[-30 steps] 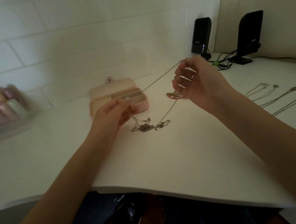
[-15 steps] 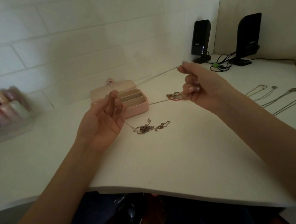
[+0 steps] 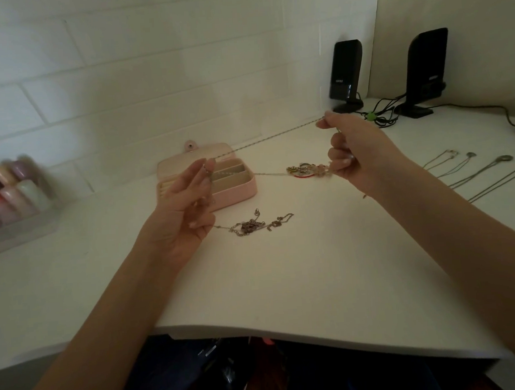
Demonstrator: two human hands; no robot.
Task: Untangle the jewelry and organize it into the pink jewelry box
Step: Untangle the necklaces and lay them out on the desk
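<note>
A thin chain necklace [image 3: 272, 136] is stretched taut in the air between my two hands. My left hand [image 3: 187, 208] pinches one end in front of the open pink jewelry box [image 3: 238, 190]. My right hand [image 3: 353, 155] pinches the other end, raised at the right. A tangled clump of chains [image 3: 252, 225] lies on the white table [image 3: 285, 268] just right of my left hand. A second cluster of jewelry with a red piece [image 3: 304, 170] lies beside my right hand's knuckles, with a fine chain trailing left toward the box.
Several straightened necklaces [image 3: 474, 169] lie in a row at the right. Two black speakers [image 3: 345, 75] and cables [image 3: 381, 116] stand at the back right. A clear tray of pastel bottles [image 3: 9, 195] sits at the left. The table's front edge runs close below my forearms.
My left hand rose from the tangled clump and turned palm-up; my right hand moved slightly right. The chain between them went from slack to taut and is clear of the clump.
</note>
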